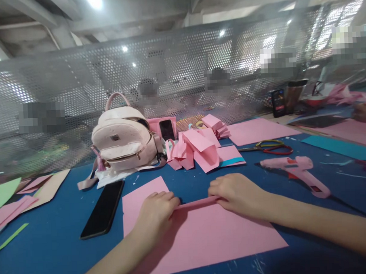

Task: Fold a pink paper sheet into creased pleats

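Note:
A large sheet of pink paper (205, 237) lies on the blue table in front of me, its far edge curled up. My left hand (158, 208) is closed on that raised edge left of the middle. Further right, my right hand (237, 193) pinches the same edge, its fingers curled over the paper. Between the two hands the edge forms a narrow roll or fold. Another part of pink paper (143, 191) shows flat beyond my left hand; whether it belongs to the same sheet is hidden. Both sets of fingertips are partly out of sight.
A black phone (103, 211) lies left, before a pale pink backpack (122, 135). Folded pink paper pieces (198, 148) sit behind. To the right are scissors (268, 146) and a pink glue gun (296, 168) with its cord. A perforated metal screen (174, 72) stands behind the table.

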Available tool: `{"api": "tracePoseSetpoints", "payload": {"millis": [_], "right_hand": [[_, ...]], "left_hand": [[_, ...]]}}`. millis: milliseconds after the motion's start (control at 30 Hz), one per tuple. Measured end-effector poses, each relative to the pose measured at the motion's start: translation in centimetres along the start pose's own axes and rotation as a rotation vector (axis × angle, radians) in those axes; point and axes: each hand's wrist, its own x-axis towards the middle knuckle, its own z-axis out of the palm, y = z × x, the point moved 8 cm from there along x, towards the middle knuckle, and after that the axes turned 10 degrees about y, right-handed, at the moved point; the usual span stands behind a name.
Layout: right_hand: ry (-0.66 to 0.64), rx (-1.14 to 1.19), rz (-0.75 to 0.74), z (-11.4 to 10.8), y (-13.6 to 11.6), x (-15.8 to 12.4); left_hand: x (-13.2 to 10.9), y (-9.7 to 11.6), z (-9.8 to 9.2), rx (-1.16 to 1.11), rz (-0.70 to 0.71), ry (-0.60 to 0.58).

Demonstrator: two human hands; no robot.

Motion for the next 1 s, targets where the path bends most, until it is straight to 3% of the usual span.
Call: {"api": "tracePoseSetpoints", "payload": {"millis": [200, 433, 667, 800, 1000], "right_hand": [[0.062, -0.048, -0.078, 0.8, -2.3, 0.4], [0.119, -0.141, -0.145, 2.0, -3.2, -1.2], [0.264, -0.237, -0.241, 2.4, -4.9, -2.2], [0.130, -0.080, -0.259, 2.3, -6.1, -1.6], [-0.185, 0.249, -0.098, 1.4, -7.2, -1.3]], "left_hand": [[-0.6, 1.4, -0.1, 0.089, 0.057, 0.098], [-2.4, 2.6, -0.5, 0.171, 0.192, 0.197], [-3.7, 3.6, 0.8, 0.215, 0.247, 0.249], [-4.2, 4.7, 0.7, 0.178, 0.304, 0.188], [-5.3, 5.0, 0.5, -0.083, 0.191, -0.105]]}}
